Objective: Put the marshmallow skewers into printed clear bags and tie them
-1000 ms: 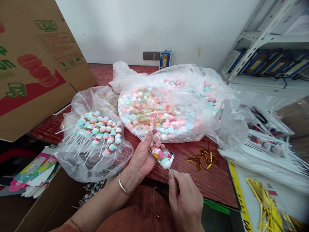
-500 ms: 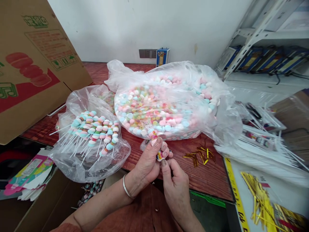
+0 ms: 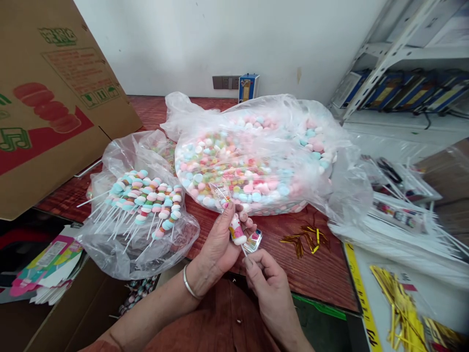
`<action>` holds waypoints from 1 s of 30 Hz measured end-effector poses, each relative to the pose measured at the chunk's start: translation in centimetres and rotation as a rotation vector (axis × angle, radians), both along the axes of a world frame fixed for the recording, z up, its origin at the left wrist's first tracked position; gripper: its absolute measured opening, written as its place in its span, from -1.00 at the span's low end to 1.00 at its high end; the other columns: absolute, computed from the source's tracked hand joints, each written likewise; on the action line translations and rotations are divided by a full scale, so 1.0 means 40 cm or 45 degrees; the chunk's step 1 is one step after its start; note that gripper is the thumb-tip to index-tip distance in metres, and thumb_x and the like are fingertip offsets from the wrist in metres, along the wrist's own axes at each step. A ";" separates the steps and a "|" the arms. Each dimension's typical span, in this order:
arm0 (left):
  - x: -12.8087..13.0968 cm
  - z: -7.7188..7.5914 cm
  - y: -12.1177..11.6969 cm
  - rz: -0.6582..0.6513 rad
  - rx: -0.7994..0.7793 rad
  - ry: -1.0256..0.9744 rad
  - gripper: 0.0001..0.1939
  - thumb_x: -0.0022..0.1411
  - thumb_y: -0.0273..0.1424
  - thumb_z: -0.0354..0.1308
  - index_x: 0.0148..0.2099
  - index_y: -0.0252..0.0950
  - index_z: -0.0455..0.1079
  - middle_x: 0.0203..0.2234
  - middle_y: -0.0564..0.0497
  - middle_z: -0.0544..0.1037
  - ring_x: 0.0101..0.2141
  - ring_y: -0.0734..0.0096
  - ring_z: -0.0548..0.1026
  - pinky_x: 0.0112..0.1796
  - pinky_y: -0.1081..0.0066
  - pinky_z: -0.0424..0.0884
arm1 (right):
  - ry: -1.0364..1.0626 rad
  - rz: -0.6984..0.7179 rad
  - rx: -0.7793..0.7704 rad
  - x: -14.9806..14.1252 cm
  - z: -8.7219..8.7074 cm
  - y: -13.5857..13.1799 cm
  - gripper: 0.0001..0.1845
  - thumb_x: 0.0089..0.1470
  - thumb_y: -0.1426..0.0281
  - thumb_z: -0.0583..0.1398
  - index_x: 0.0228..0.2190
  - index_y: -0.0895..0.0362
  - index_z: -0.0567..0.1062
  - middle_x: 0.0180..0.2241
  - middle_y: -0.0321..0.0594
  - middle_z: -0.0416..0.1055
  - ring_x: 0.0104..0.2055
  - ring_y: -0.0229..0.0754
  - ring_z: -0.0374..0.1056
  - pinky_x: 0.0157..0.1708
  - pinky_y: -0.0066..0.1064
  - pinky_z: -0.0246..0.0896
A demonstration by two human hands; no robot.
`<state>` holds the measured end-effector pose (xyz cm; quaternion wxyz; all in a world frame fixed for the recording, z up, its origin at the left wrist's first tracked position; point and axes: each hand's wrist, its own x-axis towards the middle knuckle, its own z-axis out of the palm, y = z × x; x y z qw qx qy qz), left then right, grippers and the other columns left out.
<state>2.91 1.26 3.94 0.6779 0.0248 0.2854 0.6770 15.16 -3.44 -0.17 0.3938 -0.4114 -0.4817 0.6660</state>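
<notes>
A marshmallow skewer (image 3: 237,231) in a clear printed wrapper lies across my left hand (image 3: 220,239), whose thumb and fingers close round it. The wrapper's flat end (image 3: 219,189) sticks out above the thumb. My right hand (image 3: 269,278) pinches the white stick (image 3: 245,251) below the lowest marshmallow. Beside the left fingers is a shiny printed packet (image 3: 253,240), partly hidden. Unwrapped marshmallow skewers (image 3: 146,198) lie in a pile on a clear plastic bag (image 3: 110,259) to the left.
Behind my hands sits a large plastic-covered heap of marshmallows and gummy rings (image 3: 234,161). Gold twist ties (image 3: 306,239) lie on the red wooden table (image 3: 330,278), with more gold ties (image 3: 403,313) at the right. White sticks (image 3: 384,234) and a cardboard box (image 3: 62,98) flank the table.
My left fingers have opened somewhat, showing more of the wrapped skewer. My right hand has moved slightly down and right, and the stick now shows between the hands.
</notes>
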 end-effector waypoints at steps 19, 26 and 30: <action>0.052 -0.038 -0.054 -0.115 0.012 0.305 -0.70 0.16 -0.26 0.33 -0.13 -0.35 0.52 -0.32 -0.09 0.59 -0.21 0.30 0.52 -0.09 0.34 0.36 | -0.305 -0.200 0.303 -0.001 0.006 0.046 -0.71 0.26 0.20 0.13 -0.27 0.13 0.55 -0.27 -0.18 0.55 -0.17 -0.10 0.44 -0.20 -0.40 0.30; 0.052 -0.057 -0.062 -0.230 0.061 0.539 -0.63 0.30 -0.17 0.13 -0.22 -0.40 0.59 -0.27 -0.19 0.64 -0.19 0.20 0.53 -0.08 0.30 0.34 | -0.349 -0.101 0.323 -0.009 -0.004 0.025 -0.66 0.29 0.18 0.06 -0.29 0.13 0.53 -0.33 -0.19 0.51 -0.32 -0.16 0.39 -0.27 -0.40 0.27; 0.034 -0.057 -0.059 -0.242 0.047 0.588 -0.66 0.26 -0.19 0.17 -0.23 -0.38 0.60 -0.25 -0.19 0.64 -0.17 0.16 0.53 -0.03 0.24 0.33 | -0.358 -0.200 0.261 0.003 0.003 0.032 -0.71 0.24 0.15 0.12 -0.32 0.11 0.47 -0.49 -0.29 0.40 -0.47 -0.21 0.29 -0.46 -0.45 0.20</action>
